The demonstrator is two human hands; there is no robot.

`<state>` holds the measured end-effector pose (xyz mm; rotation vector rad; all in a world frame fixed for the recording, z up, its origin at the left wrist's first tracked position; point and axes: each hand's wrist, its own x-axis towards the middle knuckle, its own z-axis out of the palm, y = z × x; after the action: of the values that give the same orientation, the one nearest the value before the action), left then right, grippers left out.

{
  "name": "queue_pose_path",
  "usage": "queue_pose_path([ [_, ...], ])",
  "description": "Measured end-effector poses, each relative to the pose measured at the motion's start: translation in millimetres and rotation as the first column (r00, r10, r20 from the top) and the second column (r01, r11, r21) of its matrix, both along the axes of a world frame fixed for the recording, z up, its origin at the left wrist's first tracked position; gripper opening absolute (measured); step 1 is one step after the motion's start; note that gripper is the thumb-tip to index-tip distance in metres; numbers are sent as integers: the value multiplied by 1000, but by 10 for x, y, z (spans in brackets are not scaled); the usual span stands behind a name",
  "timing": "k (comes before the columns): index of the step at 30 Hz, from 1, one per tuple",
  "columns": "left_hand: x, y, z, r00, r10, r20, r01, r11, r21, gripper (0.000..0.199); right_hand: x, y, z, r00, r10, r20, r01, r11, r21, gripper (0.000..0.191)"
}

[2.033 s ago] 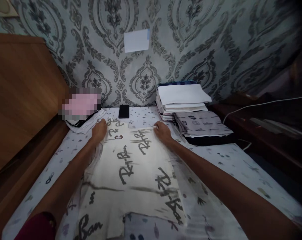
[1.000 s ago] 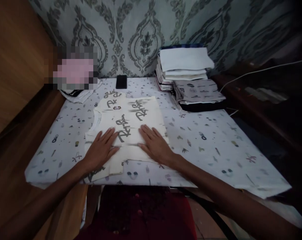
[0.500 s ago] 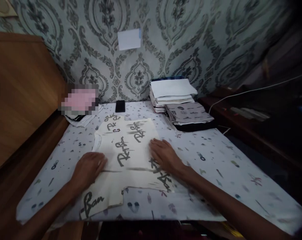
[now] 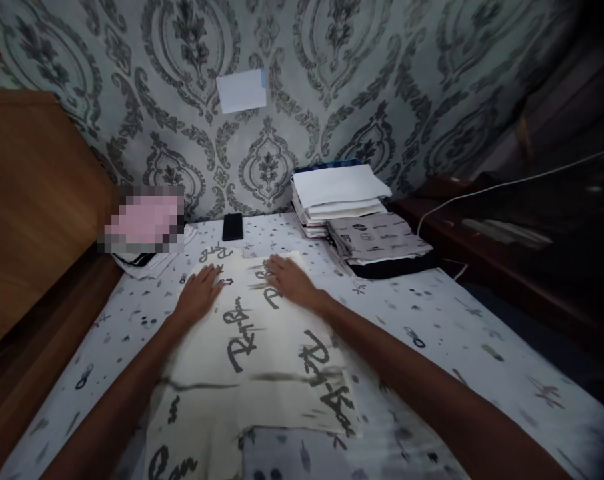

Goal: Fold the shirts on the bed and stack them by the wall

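Observation:
A cream shirt [image 4: 277, 340] with dark "Ray-Ban" lettering lies spread on the patterned white cloth, its near end reaching the bottom of the view. My left hand [image 4: 199, 291] rests flat on its far left part, fingers stretched forward. On the far right part lies my right hand [image 4: 292, 283], palm down with fingers extended. Both hands touch the fabric without gripping it. The forearms cover parts of the shirt's sides.
Beyond the shirt is a black phone [image 4: 233, 227]. Folded clothes [image 4: 382, 235] are stacked at the back right. At the back left sits another clothing pile [image 4: 155, 257], partly pixelated. A brown wooden panel [image 4: 32, 200] borders the left side; a white cable [image 4: 507, 189] runs along the right.
Both hands have slid forward over the shirt to its far part. My left hand has gone from the near left edge to the far left. The view has shifted too.

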<state>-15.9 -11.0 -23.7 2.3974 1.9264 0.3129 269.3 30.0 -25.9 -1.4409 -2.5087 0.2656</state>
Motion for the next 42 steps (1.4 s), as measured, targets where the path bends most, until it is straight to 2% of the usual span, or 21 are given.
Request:
queue_pose_path([
  [4, -133, 165, 89, 998, 2, 61, -3, 1000, 29, 50, 411, 235, -41, 996, -91, -11, 91, 995, 36, 52],
  [6, -145, 329, 164, 988, 87, 129, -92, 995, 29, 46, 489, 302, -61, 994, -111, -22, 112, 991, 73, 51],
  [9, -149, 669, 285, 952, 238, 191, -243, 970, 3, 42, 507, 386, -42, 992, -125, -23, 127, 984, 122, 48],
  [13, -154, 1115, 371, 910, 335, 244, -325, 942, -80, 30, 486, 517, 76, 987, -161, -22, 162, 981, 108, 45],
  [15, -154, 1231, 397, 883, 367, 292, -340, 930, -140, 18, 484, 582, 142, 986, -166, -16, 166, 983, 77, 40],
  [17, -155, 1240, 448, 854, 370, 366, -327, 929, -174, 12, 489, 617, 204, 988, -157, -10, 157, 986, 48, 31],
  [21, -207, 989, 653, 780, 312, 542, -262, 950, -170, 15, 519, 513, 328, 989, -134, -55, 137, 989, 57, 21],
  [24, -286, 687, 811, 659, 205, 724, -116, 978, -171, 21, 559, 304, 411, 978, -89, -190, 110, 989, 102, 19],
  [26, -330, 481, 873, 572, 135, 809, -24, 989, -148, 26, 588, 140, 445, 966, -55, -251, 86, 990, 116, 17],
  [28, -358, 276, 885, 544, 90, 834, 7, 994, -112, 30, 610, -31, 450, 962, -26, -271, 64, 989, 132, 17],
  [30, -373, 64, 847, 566, 58, 822, 11, 997, -78, 37, 622, -205, 422, 966, 9, -258, 34, 987, 160, 18],
  [33, -386, -269, 715, 680, 20, 733, 7, 999, -33, 49, 627, -448, 325, 978, 84, -191, -43, 977, 210, 23],
  [36, -398, -570, 547, 834, -18, 551, 34, 999, -19, 37, 630, -613, 206, 981, 143, -131, -109, 965, 239, 29],
  [38, -408, -719, 453, 907, -67, 416, 80, 997, -13, 27, 634, -663, 145, 981, 154, -120, -119, 960, 254, 31],
  [40, -418, -819, 390, 935, -119, 335, 120, 993, 17, 25, 639, -675, 110, 982, 147, -119, -111, 957, 267, 32],
  [42, -426, -880, 360, 935, -147, 321, 136, 989, 56, 26, 643, -669, 100, 983, 143, -112, -108, 956, 272, 31],
])
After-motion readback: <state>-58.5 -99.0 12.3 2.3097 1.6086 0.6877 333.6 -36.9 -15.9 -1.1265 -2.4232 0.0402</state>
